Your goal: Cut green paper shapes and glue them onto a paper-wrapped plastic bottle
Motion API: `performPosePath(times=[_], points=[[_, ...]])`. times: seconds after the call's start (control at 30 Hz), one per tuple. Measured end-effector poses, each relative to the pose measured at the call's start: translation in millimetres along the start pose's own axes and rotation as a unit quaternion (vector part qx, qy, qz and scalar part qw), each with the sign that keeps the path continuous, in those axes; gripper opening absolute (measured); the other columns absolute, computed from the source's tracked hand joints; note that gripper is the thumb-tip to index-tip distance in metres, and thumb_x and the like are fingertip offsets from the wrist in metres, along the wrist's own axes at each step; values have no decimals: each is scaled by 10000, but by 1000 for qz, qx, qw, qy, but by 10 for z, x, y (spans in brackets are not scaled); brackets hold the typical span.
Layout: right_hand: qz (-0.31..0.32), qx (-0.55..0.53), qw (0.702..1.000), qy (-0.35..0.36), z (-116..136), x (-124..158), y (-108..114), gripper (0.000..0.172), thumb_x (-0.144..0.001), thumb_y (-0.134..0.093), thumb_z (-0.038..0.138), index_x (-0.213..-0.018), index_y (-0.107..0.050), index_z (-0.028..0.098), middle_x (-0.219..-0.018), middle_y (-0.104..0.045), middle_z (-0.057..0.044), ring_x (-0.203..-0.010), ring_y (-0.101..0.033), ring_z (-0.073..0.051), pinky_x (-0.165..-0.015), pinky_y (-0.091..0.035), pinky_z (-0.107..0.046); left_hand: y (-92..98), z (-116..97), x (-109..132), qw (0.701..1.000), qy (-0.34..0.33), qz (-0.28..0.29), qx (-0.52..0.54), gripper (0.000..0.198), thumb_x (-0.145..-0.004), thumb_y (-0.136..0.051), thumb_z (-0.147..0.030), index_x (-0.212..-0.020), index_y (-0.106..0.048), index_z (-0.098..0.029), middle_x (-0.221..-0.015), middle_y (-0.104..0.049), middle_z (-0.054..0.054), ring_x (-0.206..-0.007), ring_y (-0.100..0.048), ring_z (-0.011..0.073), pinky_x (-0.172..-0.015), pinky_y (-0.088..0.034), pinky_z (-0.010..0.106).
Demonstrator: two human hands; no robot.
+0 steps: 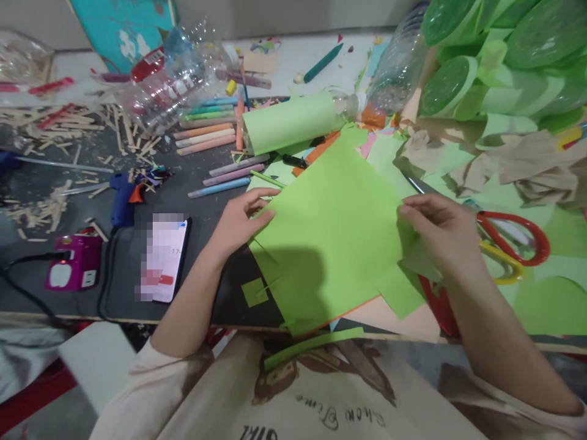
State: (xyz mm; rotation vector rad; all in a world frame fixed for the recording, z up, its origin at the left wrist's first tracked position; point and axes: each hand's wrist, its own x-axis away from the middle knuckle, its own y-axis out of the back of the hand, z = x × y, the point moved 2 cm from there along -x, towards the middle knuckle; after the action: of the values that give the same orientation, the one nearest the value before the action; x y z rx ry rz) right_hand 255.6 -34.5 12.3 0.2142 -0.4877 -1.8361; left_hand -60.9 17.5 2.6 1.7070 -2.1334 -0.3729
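A bright green sheet of paper [334, 214] lies at a slant in front of me, its shadowed lower part near the table's front edge. My left hand [245, 220] is closed at its left edge, thumb and fingers on the paper. At the opposite edge, my right hand [435, 229] pinches the sheet between thumb and fingertips. Scissors with red and yellow handles [513, 244] lie beside my right wrist, their blades partly hidden. A narrow green paper strip [314, 347] hangs against my apron or shirt. Beyond the sheet rests a plastic bottle wrapped in pale green paper [293, 122].
On the left are a phone [162, 260], a blue glue gun [121, 198], a purple power adapter [76, 260] with cords, and scattered wooden sticks [41, 205]. Several markers [206, 137] lie behind my left hand. Crumpled brown paper [518, 162] and green bottle pieces [495, 67] crowd the right.
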Motion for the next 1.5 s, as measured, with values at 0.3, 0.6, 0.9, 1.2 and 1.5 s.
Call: performPosePath(times=[0.3,0.6,0.9,1.2,1.5], points=[[2,116,992,42,45,170,175,218,-784,-666,385,-641,-692,223,-624,-715,-40,-614,-664,-210,-638,-536,-356,-39,44,-17,973,-88,-34,-211,272,-885,-531,-246,-1033,-759,-244,-1082,-781,50,-1012,-674,268,-946,-432,431],[112,290,841,443,94,211,-413,627,-935,-546,204,-1532,-358,234,-1500,-538,-166,-1437,-450,-330,-1152,-397,-576,-270,-73,43,939,-197,-10,-282,358,-951,-429,-148,-1077,-731,-292,-1075,-771,50,-1062,-654,256,-1054,-319,513],[78,337,833,432,-66,454,-660,729,-952,-487,163,-1603,-163,219,-1331,-647,-169,-1311,-566,-333,-1173,-348,-626,-367,-78,119,909,-235,6,-345,435,-960,-365,-88,-1205,-685,-253,-1221,-734,92,-1179,-650,254,-1201,-261,568],[85,334,822,453,-113,525,-649,520,-963,-493,133,-1471,-410,199,-1377,-644,-173,-1377,-529,-304,-1154,-395,-594,-588,-201,709,838,-334,119,-415,543,-992,-490,-352,-1516,-409,-238,-1569,-466,130,-1466,-430,320,-1213,-339,549],[122,306,845,422,-34,332,-628,450,-988,-449,165,-1431,-446,246,-1397,-653,-124,-1347,-563,-292,-1186,-325,-631,-823,-111,659,823,-373,121,-411,454,-1004,-471,-301,-1421,-496,-123,-1450,-573,199,-1384,-525,303,-1148,-426,511]])
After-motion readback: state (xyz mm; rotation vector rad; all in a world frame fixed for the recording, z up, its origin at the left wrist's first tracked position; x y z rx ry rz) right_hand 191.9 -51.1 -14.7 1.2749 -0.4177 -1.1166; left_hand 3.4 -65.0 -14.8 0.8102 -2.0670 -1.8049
